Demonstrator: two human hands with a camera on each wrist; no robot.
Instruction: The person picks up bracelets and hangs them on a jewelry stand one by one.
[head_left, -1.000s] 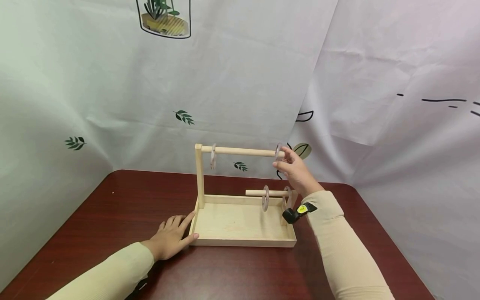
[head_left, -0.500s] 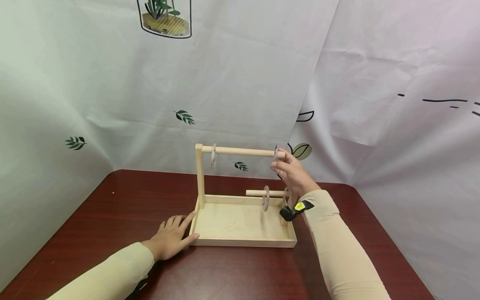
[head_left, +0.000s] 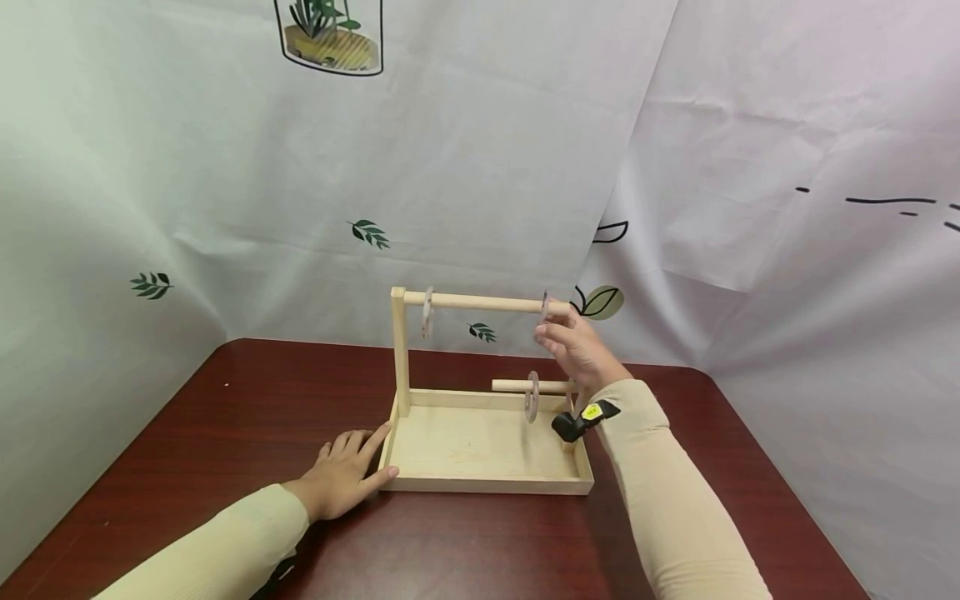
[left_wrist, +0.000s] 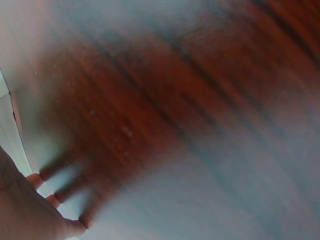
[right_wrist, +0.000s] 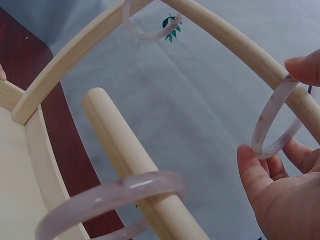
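Note:
My right hand (head_left: 577, 346) pinches a pale, translucent bangle (right_wrist: 266, 117) between thumb and fingers. That bangle encircles the upper wooden rod (head_left: 480, 302) near its free right end. Another bangle (head_left: 426, 317) hangs on the same rod, close to the left post (head_left: 400, 354). Below, a bangle (head_left: 527, 404) hangs around the shorter lower rod (head_left: 506, 386); the part of that rod near its right post is mostly hidden by my right wrist. My left hand (head_left: 337, 479) rests with spread fingers at the left edge of the stand's wooden tray base (head_left: 480, 485).
The stand sits on a dark red wooden table (head_left: 247, 417). A pale curtain (head_left: 480, 167) with printed leaves and a plant jar hangs behind and at both sides. A black wrist camera (head_left: 573, 425) on my right wrist overlaps the stand's right end.
My right hand has moved left along the upper rod, carrying the pinched bangle a short way inward from the rod's end. The left hand and the stand have stayed put.

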